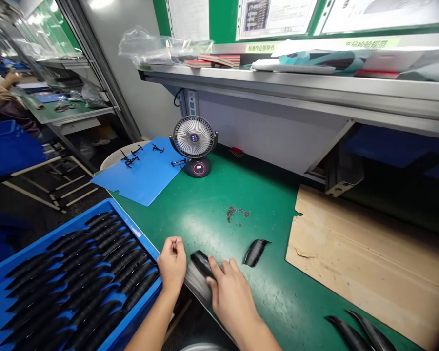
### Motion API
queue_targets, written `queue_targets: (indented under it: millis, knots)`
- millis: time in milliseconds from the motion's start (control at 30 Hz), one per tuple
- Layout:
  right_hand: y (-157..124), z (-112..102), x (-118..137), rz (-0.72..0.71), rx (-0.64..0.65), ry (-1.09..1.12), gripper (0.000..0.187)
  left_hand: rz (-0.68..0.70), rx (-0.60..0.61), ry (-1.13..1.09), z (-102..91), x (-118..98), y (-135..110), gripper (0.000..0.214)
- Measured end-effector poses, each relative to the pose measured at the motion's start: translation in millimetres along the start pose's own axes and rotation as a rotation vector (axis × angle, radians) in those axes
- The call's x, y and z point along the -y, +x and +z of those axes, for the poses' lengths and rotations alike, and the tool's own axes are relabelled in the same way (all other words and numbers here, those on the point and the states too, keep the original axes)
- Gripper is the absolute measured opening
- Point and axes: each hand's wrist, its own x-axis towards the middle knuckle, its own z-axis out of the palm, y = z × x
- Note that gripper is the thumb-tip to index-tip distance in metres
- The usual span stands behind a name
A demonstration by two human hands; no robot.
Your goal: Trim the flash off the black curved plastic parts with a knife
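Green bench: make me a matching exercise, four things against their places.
Things:
1. desk fan
2. blue tray
3. cardboard sheet
4. short ribbed black piece

Places:
A. far right of the bench
B. lying alone just right of the right hand
C. at the bench's left edge, full of black curved parts
D. back of the bench, beside the blue mat

Pairs: 1-D, 2-C, 3-A, 4-B
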Motion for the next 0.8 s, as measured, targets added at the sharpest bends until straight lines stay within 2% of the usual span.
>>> queue_targets:
  millis: [133, 300, 467, 567, 700, 800]
  knots:
    - [-5.0, 10.9, 6.9, -0.031, -0.099, -0.121, 0.055, 0.005, -0.003, 0.003, 0.0, -3.3, -0.1, 0.025]
    - [-3.0, 23.5, 17.6, -0.054, -0.134, -0.121, 0.071, 0.0, -0.007, -0.002, 0.5, -5.4, -0.1, 0.024]
    - [-13.4, 28.3, 14.3, -0.104, -0.231, -0.224, 0.067, -0.001, -0.015, -0.019, 1.5, -3.1, -0.5, 0.026]
    - [-8.3, 32.0, 21.9, -0.086, -0.238, -0.166, 0.066, 0.001, -0.005, -0.01, 1.1, -3.3, -0.7, 0.026]
    - [-5.9, 40.5, 26.4, -0.049, -0.322, -0.293, 0.06, 0.0, -0.012, 0.002, -0.1, -3.7, -1.0, 0.026]
    - [-1.7, 41.1, 27.1, -0.05, -0.304, -0.229, 0.063, -0.003, -0.018, 0.003, -1.3, -4.4, -1.4, 0.025]
